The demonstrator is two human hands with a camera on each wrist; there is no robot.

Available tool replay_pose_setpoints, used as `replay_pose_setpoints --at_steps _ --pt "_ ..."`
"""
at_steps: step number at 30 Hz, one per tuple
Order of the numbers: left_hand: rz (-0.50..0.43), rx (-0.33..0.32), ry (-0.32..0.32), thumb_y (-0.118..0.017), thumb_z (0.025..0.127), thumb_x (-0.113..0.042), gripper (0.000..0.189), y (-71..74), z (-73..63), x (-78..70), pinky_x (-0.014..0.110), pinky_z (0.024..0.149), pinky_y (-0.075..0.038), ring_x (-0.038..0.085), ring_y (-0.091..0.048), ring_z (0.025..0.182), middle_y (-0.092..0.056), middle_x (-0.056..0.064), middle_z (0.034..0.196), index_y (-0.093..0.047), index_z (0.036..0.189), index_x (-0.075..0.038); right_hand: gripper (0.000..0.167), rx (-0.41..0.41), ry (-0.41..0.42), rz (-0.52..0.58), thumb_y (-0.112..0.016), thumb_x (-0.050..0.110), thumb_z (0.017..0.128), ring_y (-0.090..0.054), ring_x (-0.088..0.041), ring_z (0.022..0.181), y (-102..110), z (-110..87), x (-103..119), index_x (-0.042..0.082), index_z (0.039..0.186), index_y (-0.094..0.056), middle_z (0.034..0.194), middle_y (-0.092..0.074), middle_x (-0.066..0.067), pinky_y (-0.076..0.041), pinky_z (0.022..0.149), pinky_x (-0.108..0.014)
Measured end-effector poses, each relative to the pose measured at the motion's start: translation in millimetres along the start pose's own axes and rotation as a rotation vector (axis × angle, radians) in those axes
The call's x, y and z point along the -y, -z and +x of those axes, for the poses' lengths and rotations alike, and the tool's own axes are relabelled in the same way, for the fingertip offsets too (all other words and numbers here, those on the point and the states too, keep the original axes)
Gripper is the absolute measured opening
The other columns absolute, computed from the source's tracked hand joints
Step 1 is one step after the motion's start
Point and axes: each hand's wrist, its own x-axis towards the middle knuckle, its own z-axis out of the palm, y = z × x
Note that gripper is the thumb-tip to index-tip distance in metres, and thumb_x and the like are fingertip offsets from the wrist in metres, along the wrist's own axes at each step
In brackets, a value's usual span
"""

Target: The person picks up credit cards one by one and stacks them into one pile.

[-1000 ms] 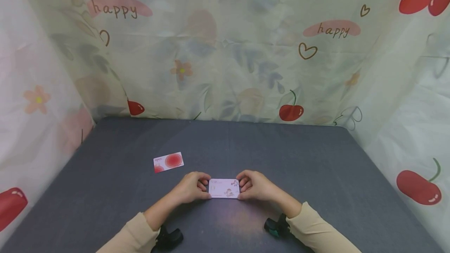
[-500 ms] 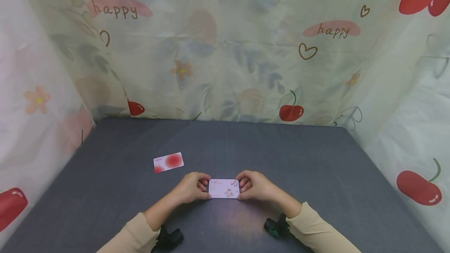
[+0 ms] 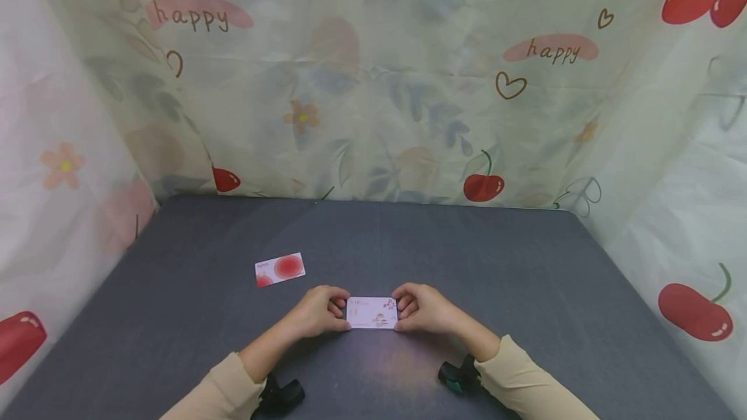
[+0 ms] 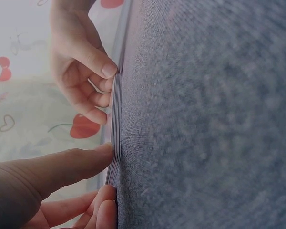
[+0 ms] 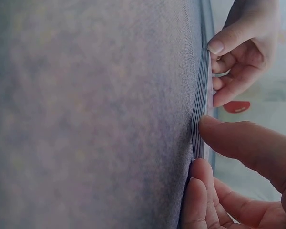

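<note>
A neat stack of cards (image 3: 371, 313) lies flat on the dark table, its top card pale pink with "VIP" lettering and small flowers. Both wrist views show the layered long edge of the stack (image 4: 117, 112), several cards thick and squared up. My left hand (image 3: 318, 312) pinches the stack's left end, thumb at the near corner and fingers at the far one. At the opposite end my right hand (image 3: 426, 308) grips it the same way. A single white card with red circles (image 3: 280, 269) rests apart, beyond my left hand and turned at a slight angle.
The dark grey tabletop (image 3: 496, 264) runs back to a fabric curtain (image 3: 373, 135) printed with cherries and "happy". More curtain hangs on both sides. Black wrist mounts (image 3: 283, 396) sit under the beige sleeves (image 3: 218, 387), close to the table.
</note>
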Motion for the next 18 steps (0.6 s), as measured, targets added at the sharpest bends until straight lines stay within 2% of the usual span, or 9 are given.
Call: replay_pose_setpoints --at_steps 18 --pt "-0.031 0.014 0.003 -0.078 0.071 -0.007 0.052 4.8 -1.4 -1.9 0.02 0.066 -0.05 0.012 -0.054 0.074 -0.06 0.009 0.092 -0.059 0.118 0.005 0.05 0.019 0.012 0.029 -0.077 0.005 0.071 -0.058 -0.01 0.075 2.2 1.2 -2.8 -0.007 0.113 -0.054 0.089 -0.058 -0.01 -0.049 0.064 -0.017"
